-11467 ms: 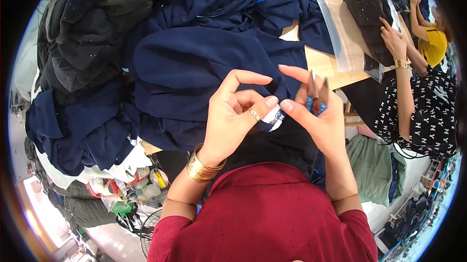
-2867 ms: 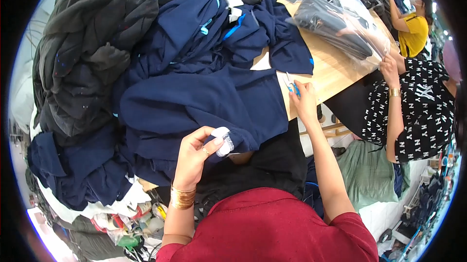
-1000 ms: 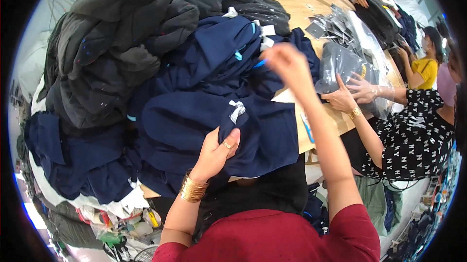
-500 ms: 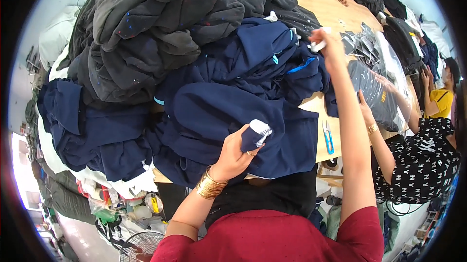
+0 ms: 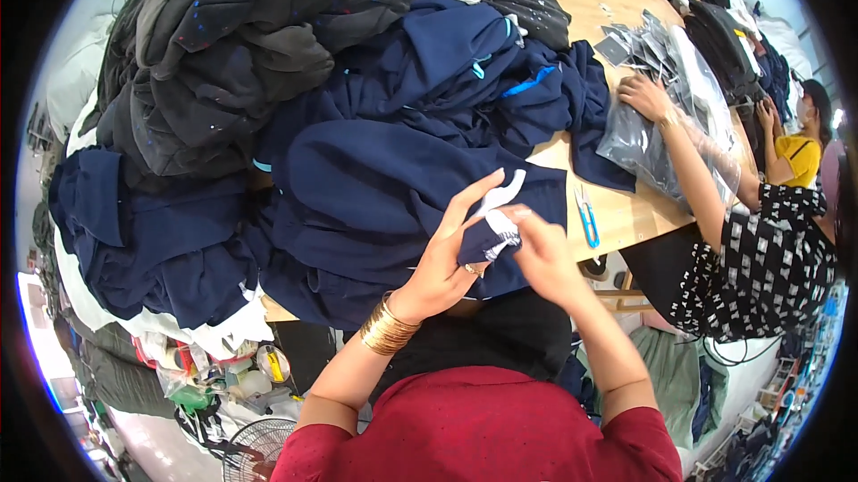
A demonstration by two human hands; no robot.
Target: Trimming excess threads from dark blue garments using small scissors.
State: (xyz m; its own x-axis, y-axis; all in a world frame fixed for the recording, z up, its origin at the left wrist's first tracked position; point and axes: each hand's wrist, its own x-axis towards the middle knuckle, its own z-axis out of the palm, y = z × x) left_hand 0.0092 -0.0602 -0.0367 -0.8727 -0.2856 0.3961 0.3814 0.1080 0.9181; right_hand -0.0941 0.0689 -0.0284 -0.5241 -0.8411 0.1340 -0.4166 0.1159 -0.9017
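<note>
My left hand (image 5: 441, 269), with gold bangles at its wrist, is closed on a folded edge of navy fabric (image 5: 475, 244). A white patch with dark markings (image 5: 502, 230) shows on that fold. The left index finger is raised beside a small white strip (image 5: 509, 190). My right hand (image 5: 547, 258) meets the left one there, its fingers bent in a pinch at the strip's lower end; the exact grip is partly hidden. Beneath both hands a large navy garment (image 5: 384, 187) lies spread on the table.
Dark grey garments (image 5: 241, 44) are heaped at the far left. Blue-handled thread snips (image 5: 589, 218) lie on the wooden table (image 5: 657, 218) to the right. A co-worker's hand (image 5: 645, 97) rests on a clear plastic bag (image 5: 630, 144) near loose grey tags (image 5: 651, 46).
My right hand has come down and toward me from the far right, bringing the white strip to my left hand. The co-worker's hand has moved farther up the plastic bag.
</note>
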